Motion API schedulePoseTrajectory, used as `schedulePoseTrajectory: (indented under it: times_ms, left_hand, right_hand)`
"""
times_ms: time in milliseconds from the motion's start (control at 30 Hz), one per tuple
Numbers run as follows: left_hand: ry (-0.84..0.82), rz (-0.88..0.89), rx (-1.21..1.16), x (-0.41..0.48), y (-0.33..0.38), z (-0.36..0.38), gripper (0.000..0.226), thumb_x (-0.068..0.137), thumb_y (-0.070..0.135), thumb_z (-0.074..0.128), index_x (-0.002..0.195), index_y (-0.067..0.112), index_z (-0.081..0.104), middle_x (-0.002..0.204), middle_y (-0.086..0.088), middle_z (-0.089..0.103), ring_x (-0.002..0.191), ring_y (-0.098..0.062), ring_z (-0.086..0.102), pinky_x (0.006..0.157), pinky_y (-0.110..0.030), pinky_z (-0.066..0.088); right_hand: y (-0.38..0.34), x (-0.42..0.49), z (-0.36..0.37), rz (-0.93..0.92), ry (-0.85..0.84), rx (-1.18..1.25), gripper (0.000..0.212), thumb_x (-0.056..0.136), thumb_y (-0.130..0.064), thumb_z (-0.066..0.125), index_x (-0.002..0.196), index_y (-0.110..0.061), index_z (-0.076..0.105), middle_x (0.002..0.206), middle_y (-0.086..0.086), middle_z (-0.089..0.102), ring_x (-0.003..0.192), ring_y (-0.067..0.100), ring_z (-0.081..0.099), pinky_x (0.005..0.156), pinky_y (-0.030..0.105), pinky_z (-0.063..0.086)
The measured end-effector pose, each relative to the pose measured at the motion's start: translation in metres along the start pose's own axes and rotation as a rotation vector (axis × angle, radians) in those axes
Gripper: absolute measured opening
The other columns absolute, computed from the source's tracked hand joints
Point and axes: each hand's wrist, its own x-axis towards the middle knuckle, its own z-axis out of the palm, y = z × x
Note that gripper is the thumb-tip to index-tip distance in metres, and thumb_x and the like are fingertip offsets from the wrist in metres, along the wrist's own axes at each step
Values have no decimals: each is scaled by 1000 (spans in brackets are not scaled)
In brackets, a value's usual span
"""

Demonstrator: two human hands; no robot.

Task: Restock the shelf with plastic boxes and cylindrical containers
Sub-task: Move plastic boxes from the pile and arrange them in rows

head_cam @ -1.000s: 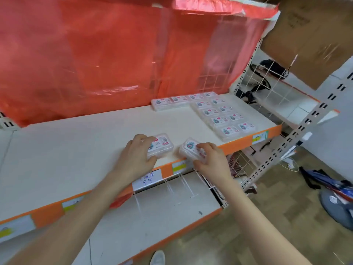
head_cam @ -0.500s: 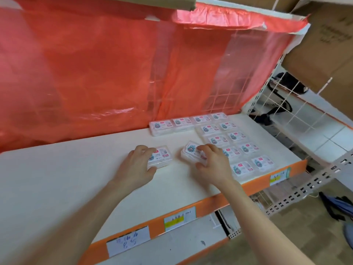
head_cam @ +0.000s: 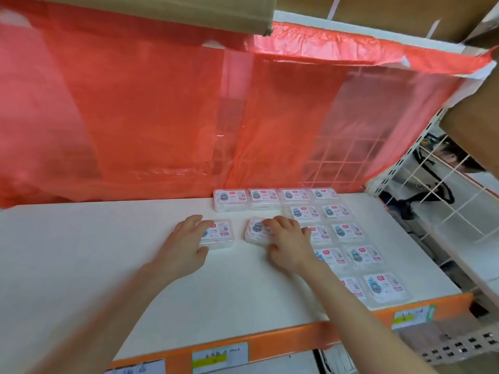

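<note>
**A:** Hands, quick.

**B:** Left hand [head_cam: 189,238] grips a plastic box [head_cam: 221,234], fingers curled over the lid, thumb at the near edge. Right hand [head_cam: 289,244] does the same on a second box [head_cam: 255,230], which is skewed against the rows. Both boxes sit on the shelf [head_cam: 108,252] about mid-depth, near each other but apart.

**A:** What's stocked already?

**B:** There's a back row [head_cam: 272,198] of four boxes against the red plastic sheet [head_cam: 135,117]. Two columns [head_cam: 348,230] run from it along the right end down to the orange front edge [head_cam: 283,338]. The right forearm covers part of the inner column, so no exact count.

**A:** Where do the two held ones go?

**B:** My guess is a second row, in front of the back row and left of the columns. The second box is close to the inner column. I can't tell if they touch because the hand blocks it.

**A:** Progress?

**B:** Early, I'd say. Stock covers only the right end, and there's a lot of shelf to the left to fill. No cylindrical containers are in view, so that half looks not yet started.

**A:** Anything else?

**B:** Price label [head_cam: 220,356] on the front edge, wire grid [head_cam: 445,217] at the right, cardboard [head_cam: 162,12] overhead.
</note>
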Motion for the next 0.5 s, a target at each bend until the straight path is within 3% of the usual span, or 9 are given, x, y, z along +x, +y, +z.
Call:
schedulePoseTrajectory:
  times_ms: [167,267,367,433,467,500]
  left_hand:
    - [71,-1,55,-1,2,6,58,87,17,50,142,21,31,151,-4,16,138,-20,14,112,-27,13]
    - [146,22,154,-5,10,9,56,81,17,57,136,17,42,146,-9,27,135,-25,23,109,-33,22]
    - [214,80,224,-13,24,15,55,53,9,78,106,7,66,118,-18,58,108,-37,56,81,-45,49]
    - [249,91,259,-17,31,20,56,44,11,82,98,8,68,104,-15,63,98,-33,59,68,-42,53]
    - [254,94,262,-18,34,22,56,45,13,82,99,8,68,103,-14,63,99,-31,55,67,-42,54]
    - [257,95,256,-19,36,23,54,48,15,81,100,7,68,102,-14,63,100,-29,51,68,-42,54]
  right_hand:
    - [-3,4,2,-51,71,-84,57,79,-8,45,133,-23,37,144,2,26,132,24,19,101,42,21]
    - [-13,-6,7,-77,117,-93,56,79,-14,45,134,-20,36,142,7,26,127,25,26,96,35,24]
    - [-27,-23,14,-131,146,-97,55,74,-14,56,128,-8,47,125,17,46,109,36,46,89,36,38]
    - [-30,-27,17,-134,194,-108,53,58,-10,72,109,2,63,103,24,60,87,42,60,76,39,51]
    - [-30,-27,18,-140,197,-97,54,58,-9,73,110,4,62,104,28,60,88,45,60,79,43,51]
    - [-31,-27,17,-138,163,-67,56,68,-10,67,121,6,55,116,33,53,104,48,54,91,47,46]
